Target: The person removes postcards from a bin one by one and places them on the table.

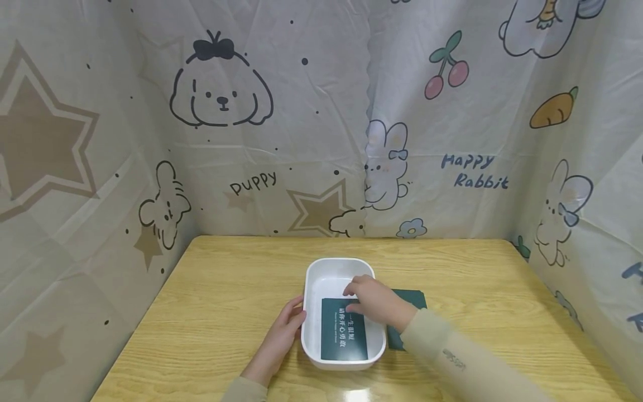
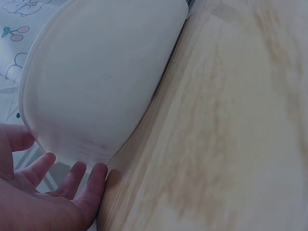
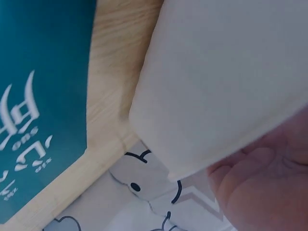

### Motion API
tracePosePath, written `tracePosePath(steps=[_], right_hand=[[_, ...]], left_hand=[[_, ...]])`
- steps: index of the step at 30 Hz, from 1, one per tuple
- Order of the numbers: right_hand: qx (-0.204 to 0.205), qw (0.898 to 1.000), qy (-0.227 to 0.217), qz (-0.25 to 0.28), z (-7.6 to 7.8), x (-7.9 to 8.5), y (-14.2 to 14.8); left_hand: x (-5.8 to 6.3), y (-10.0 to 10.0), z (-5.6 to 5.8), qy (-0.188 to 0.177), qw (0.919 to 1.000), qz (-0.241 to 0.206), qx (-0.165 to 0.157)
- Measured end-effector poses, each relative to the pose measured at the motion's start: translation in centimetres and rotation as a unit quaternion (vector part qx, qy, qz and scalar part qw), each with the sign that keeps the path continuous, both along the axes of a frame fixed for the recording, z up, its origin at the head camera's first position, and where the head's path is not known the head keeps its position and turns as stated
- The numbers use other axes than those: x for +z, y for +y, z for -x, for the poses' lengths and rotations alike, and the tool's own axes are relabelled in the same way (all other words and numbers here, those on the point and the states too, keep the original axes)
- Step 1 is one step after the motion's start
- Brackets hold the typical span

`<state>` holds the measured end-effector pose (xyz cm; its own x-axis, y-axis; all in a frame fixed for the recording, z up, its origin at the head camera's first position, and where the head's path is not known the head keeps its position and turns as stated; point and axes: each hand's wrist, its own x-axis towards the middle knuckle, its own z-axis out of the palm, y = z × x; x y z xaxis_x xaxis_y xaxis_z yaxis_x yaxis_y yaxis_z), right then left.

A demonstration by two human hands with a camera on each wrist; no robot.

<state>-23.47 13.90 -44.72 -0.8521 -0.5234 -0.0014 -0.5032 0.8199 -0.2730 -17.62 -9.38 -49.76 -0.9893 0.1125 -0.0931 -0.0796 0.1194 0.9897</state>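
A white rectangular container with rounded corners (image 1: 329, 285) stands on the table. Inside, toward its near end, lies a dark green card with white lettering (image 1: 331, 335). My left hand (image 1: 283, 335) rests against the container's left side, fingertips on the outer wall in the left wrist view and thumb near the rim. Reaching over the right rim, my right hand (image 1: 374, 301) is above the green card, thumb and fingers spread apart. A second green card (image 1: 413, 300) lies on the table just right of the container, partly covered by my right forearm.
The wooden table (image 1: 226, 290) has a rounded far edge. Printed curtains (image 1: 226, 151) with cartoon animals and stars hang behind it and on both sides.
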Motion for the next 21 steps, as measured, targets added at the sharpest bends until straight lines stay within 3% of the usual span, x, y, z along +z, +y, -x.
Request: tracePosePath(steps=[21], right_hand=[[0.018, 0.991, 0.027, -0.127, 0.5, -1.01, -0.82]], left_hand=[[0.19, -0.04, -0.12, 0.006, 1.0, -0.003, 0.001]])
